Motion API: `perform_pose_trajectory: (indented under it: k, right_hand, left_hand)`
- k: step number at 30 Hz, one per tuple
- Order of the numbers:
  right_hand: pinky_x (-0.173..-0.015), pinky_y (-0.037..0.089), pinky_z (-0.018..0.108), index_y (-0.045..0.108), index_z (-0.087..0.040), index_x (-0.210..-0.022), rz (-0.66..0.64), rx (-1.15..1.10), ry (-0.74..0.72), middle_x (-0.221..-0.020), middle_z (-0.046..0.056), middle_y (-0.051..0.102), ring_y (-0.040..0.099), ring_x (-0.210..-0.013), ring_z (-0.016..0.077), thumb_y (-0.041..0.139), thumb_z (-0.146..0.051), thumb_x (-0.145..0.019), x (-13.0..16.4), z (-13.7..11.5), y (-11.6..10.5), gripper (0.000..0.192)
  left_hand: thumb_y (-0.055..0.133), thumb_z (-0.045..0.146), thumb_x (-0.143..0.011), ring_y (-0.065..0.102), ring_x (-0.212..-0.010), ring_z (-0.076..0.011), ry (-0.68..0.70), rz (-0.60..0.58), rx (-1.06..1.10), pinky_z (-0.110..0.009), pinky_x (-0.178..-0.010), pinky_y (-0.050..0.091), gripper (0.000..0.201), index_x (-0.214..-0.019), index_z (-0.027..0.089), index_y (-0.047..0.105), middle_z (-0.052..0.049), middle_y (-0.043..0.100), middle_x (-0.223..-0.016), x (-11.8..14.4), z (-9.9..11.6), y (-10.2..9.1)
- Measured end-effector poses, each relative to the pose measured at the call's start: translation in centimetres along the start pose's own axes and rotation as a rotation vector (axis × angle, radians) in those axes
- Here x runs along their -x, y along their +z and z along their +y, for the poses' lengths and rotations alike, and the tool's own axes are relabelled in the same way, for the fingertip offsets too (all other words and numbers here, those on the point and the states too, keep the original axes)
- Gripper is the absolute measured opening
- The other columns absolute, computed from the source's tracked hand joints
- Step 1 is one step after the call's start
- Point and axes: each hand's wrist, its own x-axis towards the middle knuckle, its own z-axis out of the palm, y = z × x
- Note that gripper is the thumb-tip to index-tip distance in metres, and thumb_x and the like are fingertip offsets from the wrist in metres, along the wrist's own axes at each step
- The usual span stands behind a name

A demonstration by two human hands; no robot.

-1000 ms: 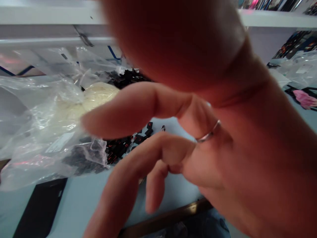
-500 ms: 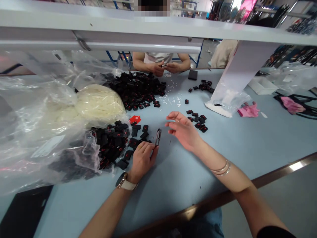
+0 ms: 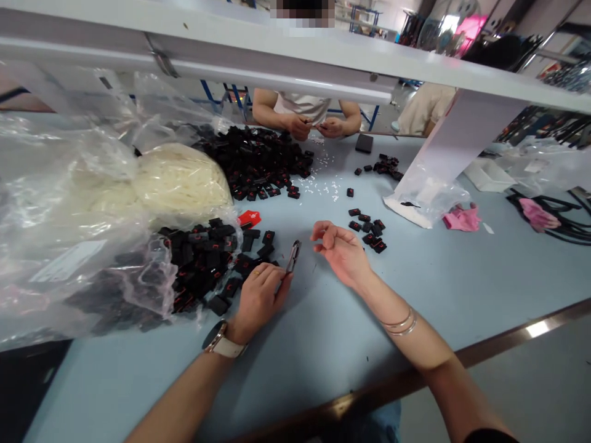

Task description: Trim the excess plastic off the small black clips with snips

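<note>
Head view: left hand (image 3: 258,295) curls closed around one small metal clipper (image 3: 292,256), its long axis pointing up and away over the blue table (image 3: 332,332). Right hand (image 3: 341,249) hovers beside it, half open, fingers loosely curled, holding nothing I can see. Two black tag piles (image 3: 203,261) lie near.

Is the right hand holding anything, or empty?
Empty. The right hand hovers above the table, fingers loosely curled, nothing between them; the left hand grips the small cutter.
</note>
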Motion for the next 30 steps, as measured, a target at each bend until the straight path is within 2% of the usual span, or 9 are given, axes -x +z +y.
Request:
perform_pose_trajectory:
  k: [6, 9, 12, 14, 19, 21, 23, 27, 30]
  right_hand:
    - [-0.061, 0.039, 0.025, 0.061, -0.02, -0.063, -0.022, 0.027, 0.055, -0.084, 0.001, 0.053, 0.051, -0.076, 0.0129, 0.067, -0.027, -0.064, -0.3, -0.2, -0.6, 0.009]
    - [-0.057, 0.038, 0.024, 0.065, -0.023, -0.081, 0.032, 0.101, 0.119, -0.081, -0.001, 0.054, 0.05, -0.069, 0.0112, 0.074, -0.037, -0.065, -0.7, 0.5, -0.9, 0.023]
    - [-0.057, 0.039, 0.024, 0.064, -0.026, -0.1, 0.111, 0.249, 0.177, -0.091, 0.0, 0.056, 0.049, -0.067, 0.0096, 0.081, -0.036, -0.058, -1.1, 1.6, -1.2, 0.046]
    - [-0.057, 0.04, 0.024, 0.064, -0.025, -0.105, 0.095, 0.333, 0.229, -0.095, 0.001, 0.058, 0.049, -0.067, 0.0095, 0.083, -0.036, -0.055, -1.2, 2.2, -1.3, 0.055]
    - [-0.061, 0.042, 0.027, 0.07, -0.022, -0.085, -0.173, 0.457, 0.177, -0.081, 0.0, 0.063, 0.051, -0.069, 0.0131, 0.075, -0.049, -0.064, -0.9, 2.7, -1.3, 0.035]
    - [-0.064, 0.044, 0.028, 0.068, -0.021, -0.075, -0.207, 0.489, 0.149, -0.08, 0.0, 0.065, 0.054, -0.071, 0.0147, 0.073, -0.05, -0.065, -0.9, 2.6, -1.3, 0.032]
    - [-0.065, 0.046, 0.029, 0.064, -0.02, -0.072, -0.154, 0.446, 0.134, -0.075, 0.0, 0.066, 0.058, -0.071, 0.0156, 0.071, -0.053, -0.067, -1.2, 2.4, -1.6, 0.033]
    - [-0.058, 0.047, 0.026, 0.054, -0.021, -0.071, 0.148, 0.27, 0.11, -0.066, -0.001, 0.066, 0.06, -0.059, 0.0125, 0.068, -0.051, -0.07, -2.4, 1.2, -3.2, 0.033]
    - [-0.046, 0.038, 0.019, 0.052, -0.021, -0.07, 0.337, 0.25, 0.036, -0.054, -0.006, 0.058, 0.05, -0.046, 0.0074, 0.069, -0.04, -0.068, -3.3, -0.1, -4.6, 0.026]
  left_hand:
    - [0.052, 0.014, -0.089, 0.054, -0.066, -0.0163, 0.006, 0.019, 0.013, -0.029, -0.064, 0.048, 0.017, -0.073, 0.019, 0.051, -0.002, 0.06, -0.069, -0.2, 0.1, -0.1]
    - [0.052, 0.014, -0.09, 0.054, -0.067, -0.0168, -0.001, 0.014, 0.011, -0.03, -0.064, 0.048, 0.016, -0.074, 0.019, 0.051, -0.003, 0.06, -0.069, -0.2, 0.0, -0.1]
    - [0.051, 0.015, -0.09, 0.054, -0.067, -0.017, 0.005, -0.026, 0.022, -0.03, -0.066, 0.048, 0.017, -0.074, 0.02, 0.052, -0.003, 0.061, -0.07, -0.2, 0.1, -0.2]
    - [0.05, 0.015, -0.091, 0.054, -0.068, -0.0172, 0.022, -0.06, 0.034, -0.03, -0.067, 0.048, 0.018, -0.073, 0.02, 0.053, -0.003, 0.061, -0.069, -0.3, 0.3, -0.3]
    - [0.048, 0.018, -0.092, 0.054, -0.068, -0.0171, -0.036, -0.098, 0.12, -0.029, -0.064, 0.047, 0.018, -0.075, 0.019, 0.054, -0.004, 0.061, -0.07, -0.7, 0.7, -1.0]
    - [0.046, 0.025, -0.094, 0.054, -0.067, -0.0168, -0.103, -0.178, 0.187, -0.029, -0.062, 0.046, 0.022, -0.075, 0.019, 0.055, -0.003, 0.06, -0.069, -0.9, 0.7, -1.3]
    - [0.043, 0.034, -0.095, 0.057, -0.069, -0.0168, -0.203, -0.261, 0.265, -0.029, -0.064, 0.048, 0.027, -0.077, 0.019, 0.058, -0.003, 0.061, -0.071, -1.3, 0.7, -1.7]
    - [0.036, 0.051, -0.096, 0.065, -0.08, -0.019, -0.439, -0.313, 0.511, -0.032, -0.069, 0.053, 0.04, -0.101, 0.018, 0.059, -0.007, 0.068, -0.089, -3.9, 1.9, -3.6]
    - [0.002, 0.054, -0.097, 0.068, -0.081, -0.0213, -0.445, -0.246, 0.728, -0.038, -0.066, 0.055, 0.066, -0.111, 0.02, 0.057, -0.011, 0.07, -0.096, -5.5, 3.7, -6.4]
